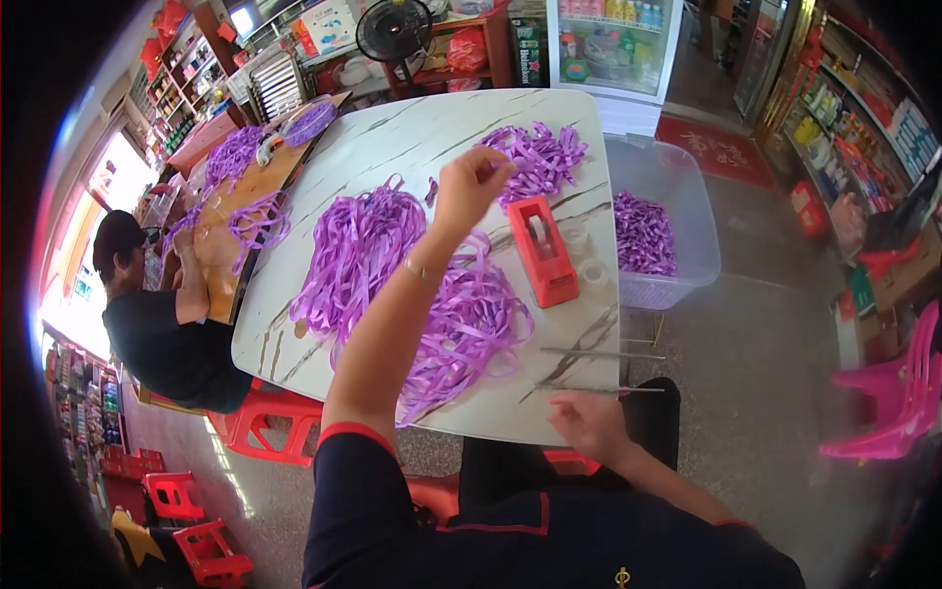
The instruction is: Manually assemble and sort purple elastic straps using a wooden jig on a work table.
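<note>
My left hand (471, 185) reaches across the marble-patterned table (373, 133), its fingers pinched together beside a far pile of short folded purple ribbons (540, 157). Whatever it may hold is too small to make out. Close to the front edge, my right hand (589, 424) is closed, fingers curled, just below a thin metal rod (608, 390); its contents are hidden. Two heaps of long purple ribbon (363, 245) lie under and beside my left forearm. A red tape dispenser (544, 253) stands to their right, next to clear tape rolls (591, 273).
A translucent plastic bin (692, 216) with folded purple ribbons stands right of the table. At left, a person in black (162, 329) handles purple ribbon at a wooden table (211, 255). Red stools (270, 427) and a pink chair (893, 402) stand around.
</note>
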A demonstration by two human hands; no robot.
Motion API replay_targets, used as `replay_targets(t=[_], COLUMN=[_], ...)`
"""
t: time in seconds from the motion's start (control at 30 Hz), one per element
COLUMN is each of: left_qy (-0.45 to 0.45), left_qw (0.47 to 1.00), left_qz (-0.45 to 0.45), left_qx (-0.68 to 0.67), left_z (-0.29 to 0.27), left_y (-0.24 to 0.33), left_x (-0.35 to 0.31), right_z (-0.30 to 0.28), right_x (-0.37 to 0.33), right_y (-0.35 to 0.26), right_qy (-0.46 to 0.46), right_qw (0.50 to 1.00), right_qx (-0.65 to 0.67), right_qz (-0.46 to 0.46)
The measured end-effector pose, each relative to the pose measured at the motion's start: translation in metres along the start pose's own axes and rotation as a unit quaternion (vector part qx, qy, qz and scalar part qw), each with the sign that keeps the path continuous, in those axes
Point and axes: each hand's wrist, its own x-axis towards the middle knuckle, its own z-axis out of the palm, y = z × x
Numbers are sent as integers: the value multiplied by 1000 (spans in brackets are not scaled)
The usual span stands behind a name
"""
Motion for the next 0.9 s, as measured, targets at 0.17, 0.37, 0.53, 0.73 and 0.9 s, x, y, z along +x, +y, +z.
replay_targets(t=[0.17,0.37,0.53,0.73,0.9], left_qy=[49,-563,-830,-692,-640], left_qw=[966,820,554,716,764], left_qz=[89,80,-24,35,80], left_qx=[238,68,-57,-81,-25], left_z=[-5,-38,-85,-104,-106], left_y=[-39,111,150,160,152], left_x=[32,-85,-206,-241,-258], right_z=[7,-2,2,4,5], right_x=[0,-3,-1,-2,-4], right_y=[-1,4,-1,-2,-2], right_qy=[7,20,15,25,23], right_qw=[999,1000,999,998,998], right_qx=[-4,-15,-23,-21,-31], right_qz=[-40,-16,-35,-45,-52])
